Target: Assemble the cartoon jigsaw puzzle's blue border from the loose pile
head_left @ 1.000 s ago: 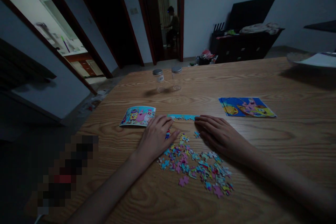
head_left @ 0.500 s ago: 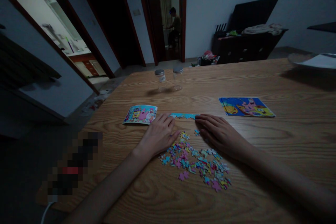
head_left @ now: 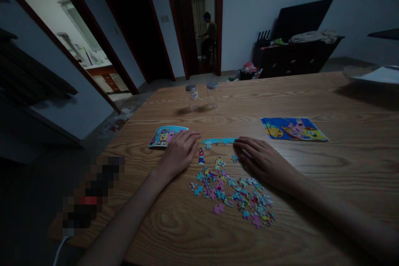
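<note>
A joined strip of light-blue jigsaw pieces (head_left: 220, 141) lies between my hands. My left hand (head_left: 183, 149) is left of the strip with fingers stretched out, covering the right part of a cartoon picture card (head_left: 158, 136); whether it touches the card I cannot tell. My right hand (head_left: 260, 156) lies flat, fingertips at the strip's right end. Under the strip's left end sits a red and blue piece (head_left: 201, 156). A single blue piece (head_left: 235, 158) is beside my right hand. Nearer to me spreads a pile of loose jigsaw pieces (head_left: 230, 191).
Two clear jars (head_left: 193, 99) with metal lids stand farther back on the wooden table (head_left: 311, 199). A second cartoon picture (head_left: 294, 129) lies at the right. A glass dish (head_left: 352, 72) holding paper is at the far right edge. A person (head_left: 209, 33) sits beyond the doorway.
My left hand has moved left, off the strip's left end and over the card, uncovering the red and blue piece. My right hand has stayed at the strip's right end.
</note>
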Action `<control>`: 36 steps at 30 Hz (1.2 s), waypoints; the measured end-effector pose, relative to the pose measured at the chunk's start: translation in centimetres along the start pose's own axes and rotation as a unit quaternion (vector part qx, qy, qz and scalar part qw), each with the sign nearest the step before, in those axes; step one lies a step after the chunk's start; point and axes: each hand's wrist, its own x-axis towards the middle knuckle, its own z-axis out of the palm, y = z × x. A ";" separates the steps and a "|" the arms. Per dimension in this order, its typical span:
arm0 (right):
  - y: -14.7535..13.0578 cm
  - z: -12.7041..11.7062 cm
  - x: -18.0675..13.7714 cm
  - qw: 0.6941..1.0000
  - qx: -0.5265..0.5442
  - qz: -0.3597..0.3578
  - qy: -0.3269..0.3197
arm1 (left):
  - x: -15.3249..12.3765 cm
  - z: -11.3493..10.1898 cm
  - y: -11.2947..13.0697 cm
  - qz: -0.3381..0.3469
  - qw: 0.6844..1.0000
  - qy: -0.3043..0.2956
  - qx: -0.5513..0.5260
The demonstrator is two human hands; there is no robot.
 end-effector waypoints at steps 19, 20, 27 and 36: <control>0.1 0.0 -0.1 1.000 0.012 -0.002 -0.012 | -0.7 1.0 -0.9 0.028 0.994 -0.075 -0.080; 0.1 0.0 -0.1 1.000 0.009 -0.004 -0.012 | -0.7 1.0 -0.9 0.027 0.994 -0.075 -0.078; 0.0 0.0 0.0 1.000 -0.001 -0.015 -0.012 | -1.0 1.4 -1.2 0.028 0.993 -0.078 -0.078; 0.0 0.0 -0.1 1.000 0.006 -0.010 -0.015 | -0.9 1.2 -1.0 0.028 0.993 -0.086 -0.081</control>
